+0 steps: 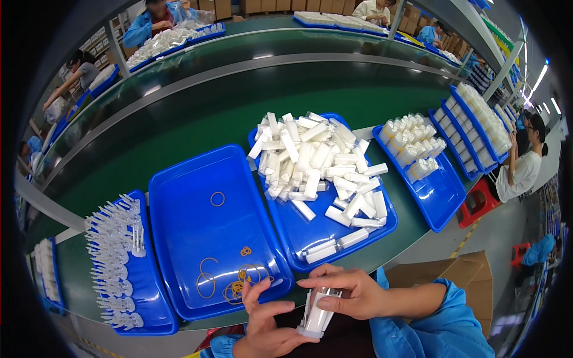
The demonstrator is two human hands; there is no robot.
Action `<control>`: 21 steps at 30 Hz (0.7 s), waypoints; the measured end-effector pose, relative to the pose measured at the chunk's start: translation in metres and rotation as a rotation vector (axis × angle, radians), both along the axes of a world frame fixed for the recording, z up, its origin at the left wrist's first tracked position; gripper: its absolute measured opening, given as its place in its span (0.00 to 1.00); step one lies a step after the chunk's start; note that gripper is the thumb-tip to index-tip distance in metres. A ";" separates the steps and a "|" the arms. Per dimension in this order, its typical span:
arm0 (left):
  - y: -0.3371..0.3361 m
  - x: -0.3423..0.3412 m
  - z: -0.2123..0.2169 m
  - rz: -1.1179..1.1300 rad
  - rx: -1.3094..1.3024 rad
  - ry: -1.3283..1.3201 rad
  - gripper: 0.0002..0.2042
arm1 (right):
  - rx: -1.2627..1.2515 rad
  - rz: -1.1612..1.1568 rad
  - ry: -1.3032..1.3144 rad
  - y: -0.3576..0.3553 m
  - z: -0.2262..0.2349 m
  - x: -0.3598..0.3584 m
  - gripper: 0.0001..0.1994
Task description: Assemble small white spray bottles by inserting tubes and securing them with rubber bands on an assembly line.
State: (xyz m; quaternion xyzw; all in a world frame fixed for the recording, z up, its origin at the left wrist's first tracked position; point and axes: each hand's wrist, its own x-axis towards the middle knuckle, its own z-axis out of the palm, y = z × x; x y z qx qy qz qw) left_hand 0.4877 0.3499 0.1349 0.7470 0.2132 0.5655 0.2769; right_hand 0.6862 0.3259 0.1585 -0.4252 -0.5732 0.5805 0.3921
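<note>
At the near edge of the workbench, a clear plastic case (311, 321) with a white block-shaped piece inside is held tilted between my hands. My right hand (357, 293) grips its upper part, the thumb pressed on the white piece and the fingers over the top. My left hand (265, 325) bears against the bottom end with its lower fingers. Its index finger and thumb are spread apart, near the yellow rubber bands (237, 289) in a blue tray (179, 197). Another blue tray (391, 224) carries a heap of white blocks (310, 155) in clear wrapping.
At left, a blue tray (156, 301) has rows of clear plastic parts (113, 268). Banded white bundles (412, 140) fill part of a right-hand tray (439, 203); stacked full trays (474, 128) stand beyond. An open cardboard box (471, 277) sits by my right arm. Co-workers sit around.
</note>
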 end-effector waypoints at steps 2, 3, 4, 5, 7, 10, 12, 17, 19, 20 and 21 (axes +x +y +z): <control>-0.001 -0.006 -0.001 -0.047 -0.156 0.095 0.18 | 0.037 -0.037 0.030 -0.004 -0.002 -0.001 0.19; -0.002 -0.008 0.001 -0.067 -0.205 0.148 0.18 | 0.077 -0.029 -0.003 -0.005 -0.002 -0.001 0.19; -0.001 -0.009 0.004 -0.091 -0.252 0.201 0.18 | 0.119 -0.024 -0.037 -0.006 -0.001 0.000 0.19; -0.001 -0.011 0.002 -0.103 -0.261 0.219 0.18 | 0.161 -0.019 -0.071 -0.006 -0.001 0.000 0.19; 0.003 -0.015 -0.009 -0.172 -0.150 0.255 0.23 | 0.135 0.012 -0.058 -0.001 0.000 0.000 0.19; 0.000 -0.015 -0.021 -0.186 -0.330 0.188 0.16 | 0.264 0.010 -0.101 0.016 0.002 0.006 0.19; -0.002 -0.012 -0.027 -0.155 -0.482 0.019 0.12 | 0.366 -0.058 -0.257 0.033 0.015 0.015 0.18; -0.001 -0.014 -0.024 -0.111 -0.577 -0.126 0.13 | 0.620 0.190 -1.259 0.057 -0.001 0.041 0.08; 0.001 -0.013 -0.023 -0.137 -0.548 -0.093 0.13 | 0.699 0.197 -1.352 0.065 -0.007 0.038 0.09; 0.001 -0.013 -0.023 -0.148 -0.535 -0.076 0.13 | 0.739 0.203 -1.397 0.068 -0.010 0.036 0.10; 0.002 -0.013 -0.022 -0.147 -0.523 -0.057 0.13 | 0.750 0.210 -1.416 0.073 -0.012 0.036 0.10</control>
